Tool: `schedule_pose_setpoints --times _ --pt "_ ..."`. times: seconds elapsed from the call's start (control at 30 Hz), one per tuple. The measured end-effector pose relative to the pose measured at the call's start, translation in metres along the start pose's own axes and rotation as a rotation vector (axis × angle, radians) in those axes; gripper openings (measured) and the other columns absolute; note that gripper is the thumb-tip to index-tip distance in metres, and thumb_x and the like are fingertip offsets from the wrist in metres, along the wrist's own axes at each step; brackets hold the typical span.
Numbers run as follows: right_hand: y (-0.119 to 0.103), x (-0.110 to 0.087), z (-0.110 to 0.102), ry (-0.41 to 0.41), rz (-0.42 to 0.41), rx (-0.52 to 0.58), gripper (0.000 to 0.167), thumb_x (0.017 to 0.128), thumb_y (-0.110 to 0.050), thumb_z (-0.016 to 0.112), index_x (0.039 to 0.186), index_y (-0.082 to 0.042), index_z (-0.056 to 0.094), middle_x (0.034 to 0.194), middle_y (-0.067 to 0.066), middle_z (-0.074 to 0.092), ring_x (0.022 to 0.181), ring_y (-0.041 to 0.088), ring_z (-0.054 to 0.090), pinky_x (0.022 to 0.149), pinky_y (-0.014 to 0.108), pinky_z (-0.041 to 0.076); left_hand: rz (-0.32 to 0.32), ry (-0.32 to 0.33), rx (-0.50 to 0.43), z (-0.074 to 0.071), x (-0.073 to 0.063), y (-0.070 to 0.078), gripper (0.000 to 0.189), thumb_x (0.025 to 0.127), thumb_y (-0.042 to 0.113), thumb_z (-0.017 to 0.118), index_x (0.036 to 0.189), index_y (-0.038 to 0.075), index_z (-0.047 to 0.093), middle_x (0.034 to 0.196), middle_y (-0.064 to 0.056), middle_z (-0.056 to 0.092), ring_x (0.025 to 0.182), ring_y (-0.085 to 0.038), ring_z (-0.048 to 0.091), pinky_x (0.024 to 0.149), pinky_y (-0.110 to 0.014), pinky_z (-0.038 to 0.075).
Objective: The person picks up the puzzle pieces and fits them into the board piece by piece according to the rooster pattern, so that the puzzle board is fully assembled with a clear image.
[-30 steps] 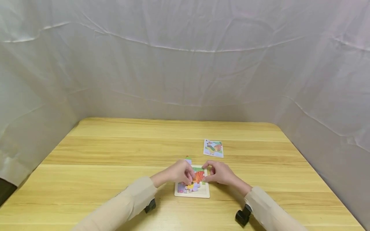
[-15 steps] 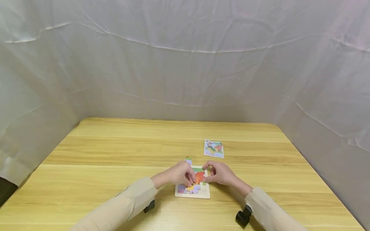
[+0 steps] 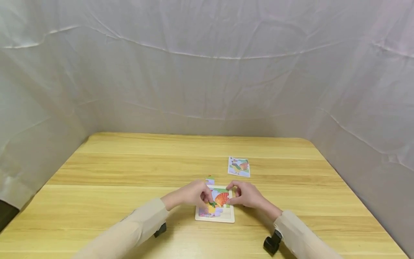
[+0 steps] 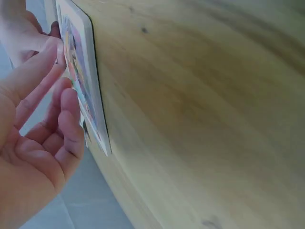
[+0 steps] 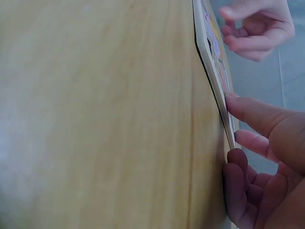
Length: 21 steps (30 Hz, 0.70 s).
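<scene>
A wooden jigsaw puzzle tray (image 3: pixel 229 218) with a pale rim lies flat on the table. Joined puzzle pieces (image 3: pixel 221 199) in red, green, yellow and lilac fill much of it; bare wood shows at its lower right. My left hand (image 3: pixel 195 194) is over the tray's left side, thumb and fingers apart. In the right wrist view that hand (image 5: pixel 259 31) has nothing between its fingertips. My right hand (image 3: pixel 248 195) holds the tray's right edge, its thumb (image 5: pixel 252 110) on the rim and forefinger at the far corner.
Just behind the tray lies a loose green and lilac puzzle piece (image 3: pixel 210 180). Farther back is a printed picture card (image 3: pixel 239 167) with a bird. Wood-grain table (image 3: pixel 129 169) surrounds them, with pale curtains (image 3: pixel 207 90) on the visible sides.
My left hand has drawn back to the left from the middle of the puzzle, and its fingertips have parted, baring more of the pieces. The right hand stays at the tray edge.
</scene>
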State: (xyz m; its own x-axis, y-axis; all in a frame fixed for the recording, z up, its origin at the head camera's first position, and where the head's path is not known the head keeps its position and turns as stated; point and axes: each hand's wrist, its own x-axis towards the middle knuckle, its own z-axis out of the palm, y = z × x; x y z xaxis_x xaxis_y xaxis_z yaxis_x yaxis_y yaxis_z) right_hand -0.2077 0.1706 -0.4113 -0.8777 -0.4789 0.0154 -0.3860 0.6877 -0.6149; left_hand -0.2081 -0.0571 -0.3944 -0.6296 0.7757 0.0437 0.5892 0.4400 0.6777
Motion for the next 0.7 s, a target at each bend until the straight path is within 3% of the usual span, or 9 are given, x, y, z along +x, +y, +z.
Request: schedule_pose_setpoints --times 0.27,0.7 --pt "-0.0014 -0.0003 -0.0012 -0.004 0.004 0.004 0.037 0.07 -0.025 0.076 0.099 -0.008 0.06 0.059 -0.005 0.047 0.045 0.006 0.04 0.043 0.021 0.034 -0.052 -0.002 -0.009 0.0023 -0.0062 -0.0035 0.015 0.064 0.003 0.078 0.074 0.005 0.066 0.065 0.003 0.056 0.056 0.0 0.043 0.054 -0.016 0.041" --pt "-0.0026 -0.0003 0.0 -0.003 0.016 0.001 0.036 0.07 -0.024 0.076 0.099 -0.008 0.06 0.059 -0.005 0.047 0.047 0.007 0.04 0.044 0.021 0.034 -0.099 0.006 0.036 0.0043 -0.0016 -0.0003 0.015 0.067 0.0 0.076 0.07 0.006 0.062 0.061 0.004 0.053 0.056 -0.002 0.044 0.054 -0.017 0.039"
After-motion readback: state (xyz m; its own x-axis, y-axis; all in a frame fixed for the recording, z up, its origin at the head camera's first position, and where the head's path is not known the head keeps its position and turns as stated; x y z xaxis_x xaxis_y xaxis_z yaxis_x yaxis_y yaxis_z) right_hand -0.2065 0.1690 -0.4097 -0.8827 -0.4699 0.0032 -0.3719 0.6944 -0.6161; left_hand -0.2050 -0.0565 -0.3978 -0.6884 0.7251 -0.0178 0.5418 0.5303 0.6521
